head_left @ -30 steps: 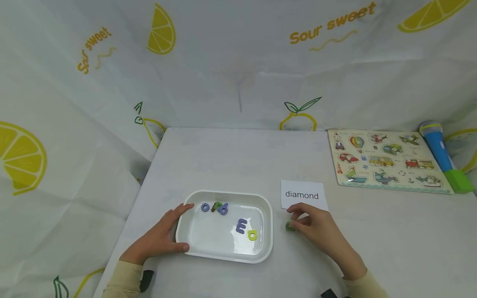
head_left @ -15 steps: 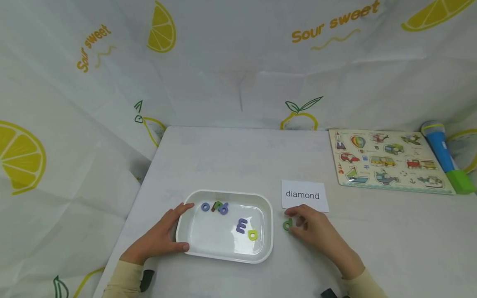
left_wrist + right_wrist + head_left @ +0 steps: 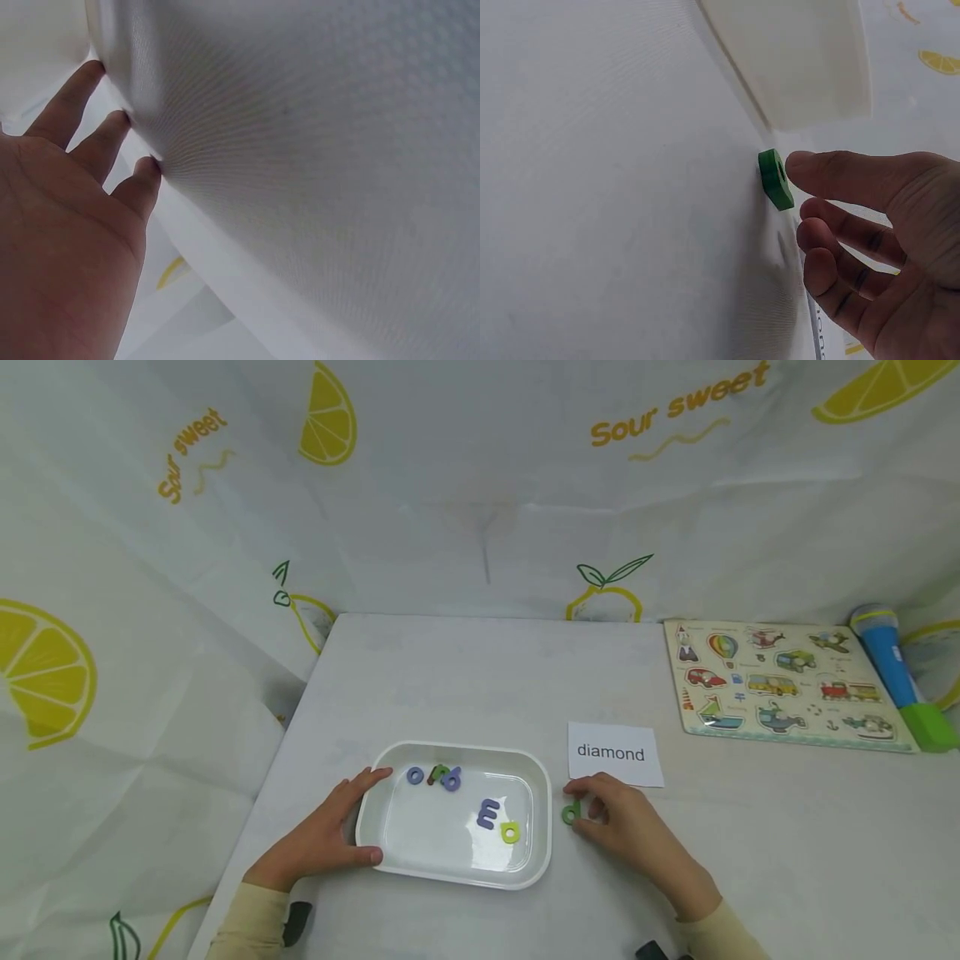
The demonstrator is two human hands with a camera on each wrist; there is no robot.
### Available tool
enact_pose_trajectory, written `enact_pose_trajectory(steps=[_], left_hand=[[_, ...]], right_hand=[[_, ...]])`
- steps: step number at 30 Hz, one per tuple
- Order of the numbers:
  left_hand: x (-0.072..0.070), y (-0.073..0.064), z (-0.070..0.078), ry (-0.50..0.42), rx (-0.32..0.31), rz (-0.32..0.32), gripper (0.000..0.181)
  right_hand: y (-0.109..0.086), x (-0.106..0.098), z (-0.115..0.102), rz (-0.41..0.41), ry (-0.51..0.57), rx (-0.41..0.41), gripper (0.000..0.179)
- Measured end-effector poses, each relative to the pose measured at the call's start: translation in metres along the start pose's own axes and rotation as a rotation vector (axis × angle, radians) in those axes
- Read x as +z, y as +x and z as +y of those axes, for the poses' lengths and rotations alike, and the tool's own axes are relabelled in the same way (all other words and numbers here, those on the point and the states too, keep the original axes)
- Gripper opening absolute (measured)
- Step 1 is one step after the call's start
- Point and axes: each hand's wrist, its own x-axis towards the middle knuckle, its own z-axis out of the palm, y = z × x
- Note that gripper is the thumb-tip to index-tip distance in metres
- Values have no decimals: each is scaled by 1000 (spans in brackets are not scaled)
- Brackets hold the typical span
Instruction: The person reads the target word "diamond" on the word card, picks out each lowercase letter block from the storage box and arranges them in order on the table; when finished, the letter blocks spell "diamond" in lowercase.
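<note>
Near the right side of the white tray, a green letter d lies on the table. My right hand is at this letter, its thumb close against it in the right wrist view and the fingers loosely bent without closing round it. My left hand spans the tray's left end, index fingertip and thumb at the rim. In the left wrist view its other fingers touch the white surface. The tray holds a purple m, a yellow letter, a purple ring-shaped letter and a small overlapping cluster of letters.
Just beyond the right hand lies a white card printed "diamond". A picture puzzle board sits at the back right, with a blue toy microphone and green block beside it. A lemon-print curtain hangs behind the table.
My right hand has shifted left, and the green d has slid left with it, more of it now showing. My left hand and the tray have stayed put.
</note>
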Motion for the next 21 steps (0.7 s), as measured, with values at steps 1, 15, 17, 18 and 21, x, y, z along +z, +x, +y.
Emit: enact_pose_trajectory(steps=[1, 15, 17, 18, 21], left_hand=[[0, 0, 0, -2, 0, -1, 103], [-1, 1, 0, 1, 5, -9, 103], [-1, 1, 0, -3, 7, -9, 103], [-1, 1, 0, -5, 9, -8, 103], [-1, 1, 0, -11, 6, -10, 104]], right_hand=[[0, -1, -1, 3, -7, 2, 43], [7, -38, -35, -8, 177, -209, 53], [12, -42, -44, -63, 238, -253, 53], [16, -44, -49, -93, 265, -274, 52], [28, -45, -66, -196, 319, -311, 49]])
